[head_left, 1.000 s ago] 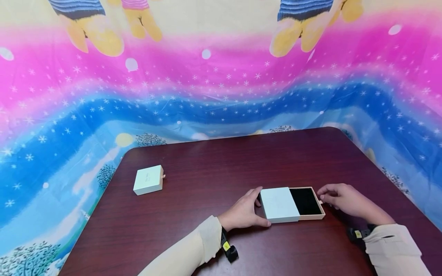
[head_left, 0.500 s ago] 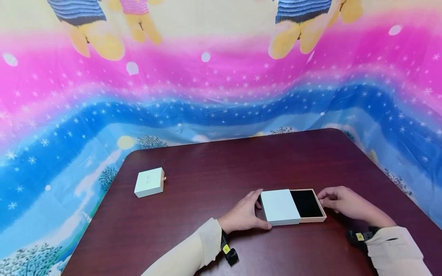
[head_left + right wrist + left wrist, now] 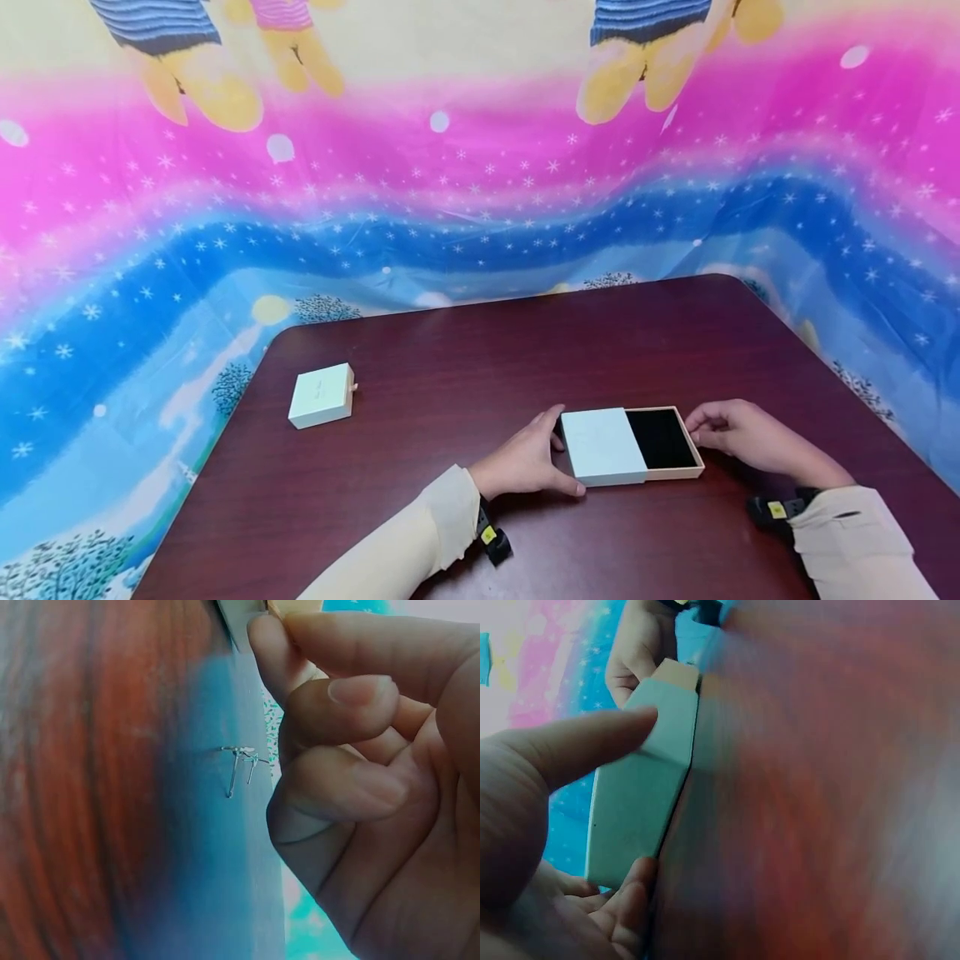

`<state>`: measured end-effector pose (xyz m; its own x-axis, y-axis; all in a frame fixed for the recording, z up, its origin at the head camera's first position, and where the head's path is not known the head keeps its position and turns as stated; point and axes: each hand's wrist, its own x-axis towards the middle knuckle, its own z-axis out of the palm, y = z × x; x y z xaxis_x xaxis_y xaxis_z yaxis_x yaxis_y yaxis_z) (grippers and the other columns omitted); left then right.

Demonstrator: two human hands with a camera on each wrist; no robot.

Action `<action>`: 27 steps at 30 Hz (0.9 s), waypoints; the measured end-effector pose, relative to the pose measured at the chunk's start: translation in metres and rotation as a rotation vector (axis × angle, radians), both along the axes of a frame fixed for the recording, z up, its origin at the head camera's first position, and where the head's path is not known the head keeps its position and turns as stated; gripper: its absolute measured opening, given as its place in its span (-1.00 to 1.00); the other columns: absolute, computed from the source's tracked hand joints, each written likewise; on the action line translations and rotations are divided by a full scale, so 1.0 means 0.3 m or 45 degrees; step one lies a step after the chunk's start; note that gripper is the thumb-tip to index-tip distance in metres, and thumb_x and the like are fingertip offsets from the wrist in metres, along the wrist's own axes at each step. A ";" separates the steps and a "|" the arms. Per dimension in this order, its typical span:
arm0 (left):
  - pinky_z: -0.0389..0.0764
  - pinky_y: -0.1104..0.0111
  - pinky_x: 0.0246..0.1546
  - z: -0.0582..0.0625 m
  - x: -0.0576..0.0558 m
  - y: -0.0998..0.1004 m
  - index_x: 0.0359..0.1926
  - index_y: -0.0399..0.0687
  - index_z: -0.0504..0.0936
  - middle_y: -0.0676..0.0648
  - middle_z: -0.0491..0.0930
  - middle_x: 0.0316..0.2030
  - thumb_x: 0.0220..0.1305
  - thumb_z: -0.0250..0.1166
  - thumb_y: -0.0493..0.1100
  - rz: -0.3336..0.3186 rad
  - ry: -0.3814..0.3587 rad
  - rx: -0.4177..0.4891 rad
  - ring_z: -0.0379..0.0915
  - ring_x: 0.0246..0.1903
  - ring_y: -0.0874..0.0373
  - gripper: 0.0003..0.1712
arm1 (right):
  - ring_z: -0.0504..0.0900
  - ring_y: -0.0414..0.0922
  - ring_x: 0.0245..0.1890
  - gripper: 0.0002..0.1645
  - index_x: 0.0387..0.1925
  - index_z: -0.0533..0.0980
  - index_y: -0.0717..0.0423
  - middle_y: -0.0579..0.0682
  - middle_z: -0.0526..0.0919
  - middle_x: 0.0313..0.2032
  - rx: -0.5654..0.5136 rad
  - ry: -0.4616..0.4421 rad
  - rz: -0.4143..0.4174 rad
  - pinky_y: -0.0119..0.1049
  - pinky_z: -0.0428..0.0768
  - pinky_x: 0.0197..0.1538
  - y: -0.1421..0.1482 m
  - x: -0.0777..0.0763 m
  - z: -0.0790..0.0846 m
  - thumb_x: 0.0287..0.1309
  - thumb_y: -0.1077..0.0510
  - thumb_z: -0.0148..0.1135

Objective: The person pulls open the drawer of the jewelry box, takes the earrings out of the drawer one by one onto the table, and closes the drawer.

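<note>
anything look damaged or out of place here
No damage shows: the drawer of the large box is partly out; the small box is shut. Only thin silvery shapes in the right wrist view look odd; I cannot tell what they are.

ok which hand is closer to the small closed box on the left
Left. The left hand holds the half-open box, to the right of the small closed box and nearer the person; the right hand is farther right, at the end of the drawer.
</note>
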<state>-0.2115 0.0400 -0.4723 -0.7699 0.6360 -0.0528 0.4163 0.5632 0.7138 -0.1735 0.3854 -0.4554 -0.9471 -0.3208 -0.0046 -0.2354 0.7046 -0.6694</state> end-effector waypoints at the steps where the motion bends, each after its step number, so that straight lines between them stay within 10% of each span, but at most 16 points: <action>1: 0.42 0.46 -0.04 0.005 -0.001 -0.001 0.49 -0.16 0.02 0.18 0.46 -0.18 -0.26 0.66 0.09 -0.003 -0.004 -0.013 0.44 -0.19 0.42 0.39 | 0.44 -0.28 -0.53 -0.92 -0.23 0.60 0.03 -0.16 0.60 -0.45 -0.005 -0.007 -0.002 -0.34 0.46 -0.45 -0.002 0.000 0.000 0.29 0.23 0.20; 27: 0.43 0.47 -0.08 0.047 -0.019 0.016 0.41 -0.13 0.18 0.18 0.50 -0.28 -0.28 0.65 0.13 -0.071 0.048 -0.130 0.45 -0.29 0.43 0.26 | 0.39 -0.29 -0.55 -0.89 -0.24 0.63 0.02 -0.17 0.57 -0.47 -0.010 0.030 -0.002 -0.35 0.42 -0.47 -0.005 0.014 0.011 0.30 0.24 0.21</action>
<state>-0.2172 0.0449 -0.4580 -0.7362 0.6706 -0.0910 0.4744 0.6073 0.6373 -0.1693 0.3838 -0.4521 -0.9474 -0.3196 0.0199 -0.2500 0.6996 -0.6694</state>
